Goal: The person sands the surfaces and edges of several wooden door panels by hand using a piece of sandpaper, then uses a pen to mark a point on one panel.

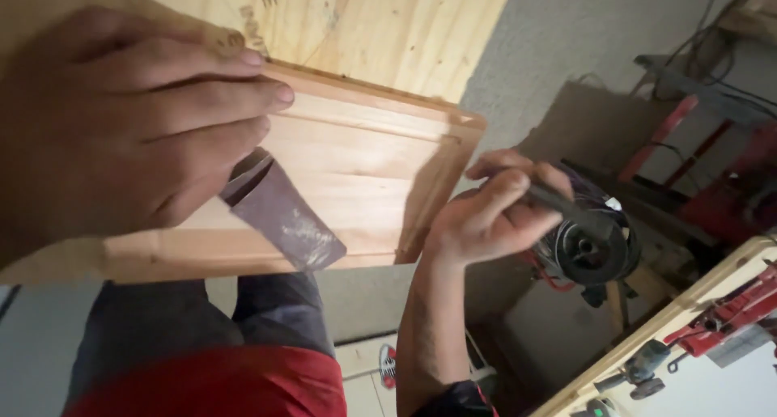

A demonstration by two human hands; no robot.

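1. The step in hand looks like hand-sanding a wooden panel door (356,154), which fills the centre and upper left of the frame, its raised frame edge running toward the right corner.
2. The left hand (121,126), large in the upper left of the frame, lies on the panel with its fingers (243,93) pressed together and nearly flat; under them it pins a folded strip of sandpaper (283,215), whose dusty free end sticks out toward the lower centre.
3. The right hand (494,215), right of centre, is curled against the panel's right edge and closes around a dark rod-like tool (558,200); what kind of tool it is I cannot tell.
4. Judging from this, the next move calls for steady downward pressure along the grain while the right hand braces the panel.
5. Lower right, a workbench (647,336) carries red clamps (728,308).
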